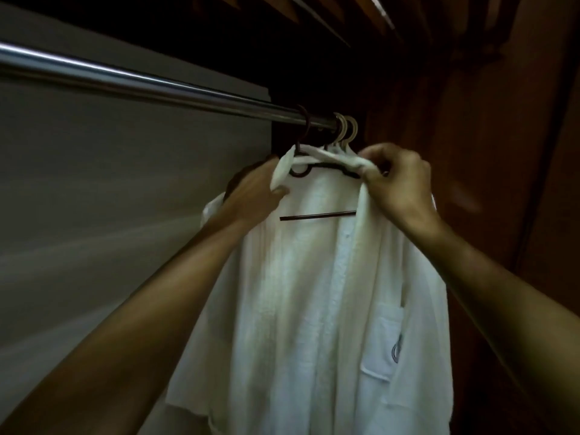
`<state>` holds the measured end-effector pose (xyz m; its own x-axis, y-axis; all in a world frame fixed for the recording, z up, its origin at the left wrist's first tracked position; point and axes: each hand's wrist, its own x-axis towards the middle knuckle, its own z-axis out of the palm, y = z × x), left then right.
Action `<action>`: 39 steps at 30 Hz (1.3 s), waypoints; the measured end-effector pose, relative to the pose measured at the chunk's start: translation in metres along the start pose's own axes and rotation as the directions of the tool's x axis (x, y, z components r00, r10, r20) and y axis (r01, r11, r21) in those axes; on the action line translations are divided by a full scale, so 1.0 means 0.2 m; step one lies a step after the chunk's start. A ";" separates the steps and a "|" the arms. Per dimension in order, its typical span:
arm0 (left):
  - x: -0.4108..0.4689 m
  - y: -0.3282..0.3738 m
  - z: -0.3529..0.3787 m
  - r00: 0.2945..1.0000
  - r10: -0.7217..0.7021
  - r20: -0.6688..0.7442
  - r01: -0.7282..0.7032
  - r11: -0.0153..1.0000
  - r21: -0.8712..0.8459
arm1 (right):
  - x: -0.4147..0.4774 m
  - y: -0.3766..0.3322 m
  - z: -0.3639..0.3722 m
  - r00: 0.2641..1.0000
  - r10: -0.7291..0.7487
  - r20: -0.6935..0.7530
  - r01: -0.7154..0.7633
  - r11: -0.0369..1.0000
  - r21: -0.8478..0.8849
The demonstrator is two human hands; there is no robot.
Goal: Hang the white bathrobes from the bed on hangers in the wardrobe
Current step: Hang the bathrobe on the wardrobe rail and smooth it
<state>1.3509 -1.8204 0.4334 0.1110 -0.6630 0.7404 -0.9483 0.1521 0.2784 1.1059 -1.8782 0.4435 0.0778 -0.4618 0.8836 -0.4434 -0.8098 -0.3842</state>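
My two hands are up high inside the wardrobe. My left hand (pixel 257 186) pinches a white strip of cloth (pixel 284 171) between thumb and fingers. I think it is the belt or the collar edge, but I cannot tell which. My right hand (pixel 395 180) is closed around the other end of that strip, right at the top of the bathrobe (pixel 307 293).

The strip runs between my hands and goes over the neck of a dark hanger (pixel 317 167). The hanger's hook is over the shiny metal rail (pixel 150 86) just above my hands. The hanger's straight bar (pixel 317 215) shows below my hands, against the white cloth.

The bathrobe hangs down from the hanger, under both my hands and between my arms. It has a pocket (pixel 384 340) with a dark mark on it, below my right arm.

Some pale hanger hooks (pixel 345 127) sit on the rail just above my right hand. The brown wooden wardrobe wall (pixel 489 152) is past my right hand.
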 end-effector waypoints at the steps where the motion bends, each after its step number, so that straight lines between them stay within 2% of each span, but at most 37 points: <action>1: 0.01 0.00 0.03 0.999 -0.016 -0.029 0.017 0.999 0.028 | 0.04 -0.03 -0.02 0.999 0.038 -0.023 -0.037 0.999 0.034; 3: 0.02 0.00 0.07 0.995 -0.045 -0.091 0.053 0.995 0.090 | 0.08 -0.09 -0.04 0.993 0.085 -0.085 -0.074 0.989 0.127; 5: 0.02 0.01 0.09 0.986 -0.050 -0.158 0.066 0.993 0.102 | 0.06 -0.10 -0.02 0.996 0.054 -0.073 -0.043 0.988 0.151; 9: 0.01 -0.03 0.12 0.978 -0.022 -0.207 0.033 0.998 0.052 | -0.11 -0.01 0.02 0.984 -0.123 0.127 0.120 0.992 0.031; 12: -0.05 -0.07 0.14 0.962 -0.023 -0.272 0.041 0.997 0.063 | -0.14 0.12 -0.02 0.982 -0.185 0.036 0.188 0.964 -0.190; 14: -0.16 -0.10 0.19 0.933 -0.097 -0.347 0.117 0.992 0.036 | -0.15 0.17 -0.06 0.989 -0.077 0.123 0.105 0.965 -0.239; 16: -0.31 -0.13 0.27 0.900 -0.263 -0.348 0.225 0.963 -0.148 | -0.20 0.23 -0.06 0.974 0.025 0.225 0.019 0.982 -0.189; 18: -0.49 -0.17 0.37 0.847 -0.465 -0.256 0.376 0.866 -0.328 | -0.27 0.26 -0.05 0.968 0.143 0.207 -0.126 0.987 -0.097; 20: -0.62 -0.21 0.47 0.795 -0.586 -0.158 0.503 0.782 -0.368 | -0.31 0.25 -0.03 0.961 0.218 0.170 -0.220 0.976 -0.007; 22: -0.66 -0.22 0.50 0.774 -0.618 -0.135 0.543 0.758 -0.362 | -0.29 0.24 -0.02 0.983 0.113 0.143 -0.099 0.989 -0.106; 24: -0.60 -0.20 0.46 0.742 -0.659 -0.121 0.573 0.718 -0.395 | -0.21 0.18 -0.02 0.978 -0.046 0.205 0.092 0.970 -0.226; 27: -0.48 -0.09 0.38 0.758 -0.648 -0.067 0.548 0.690 -0.474 | -0.07 0.07 0.04 0.914 -0.149 0.378 0.253 0.936 -0.244; 32: -0.33 0.01 0.31 0.798 -0.576 -0.178 0.420 0.743 -0.521 | 0.02 -0.03 0.19 0.870 -0.379 0.316 0.447 0.876 -0.181; 35: -0.31 0.07 0.31 0.777 -0.596 -0.203 0.373 0.695 -0.615 | 0.05 -0.02 0.25 0.899 -0.292 0.325 0.372 0.903 -0.217; 39: -0.39 0.24 0.37 0.833 -0.537 -0.133 0.329 0.674 -0.661 | 0.09 -0.01 0.22 0.924 -0.186 0.335 0.270 0.936 -0.225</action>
<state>1.2749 -1.8153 0.3443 0.6413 -0.5365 0.5485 -0.4066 0.3685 0.8360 1.1467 -1.9004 0.4476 0.4534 -0.3975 0.7977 -0.5948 -0.8016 -0.0614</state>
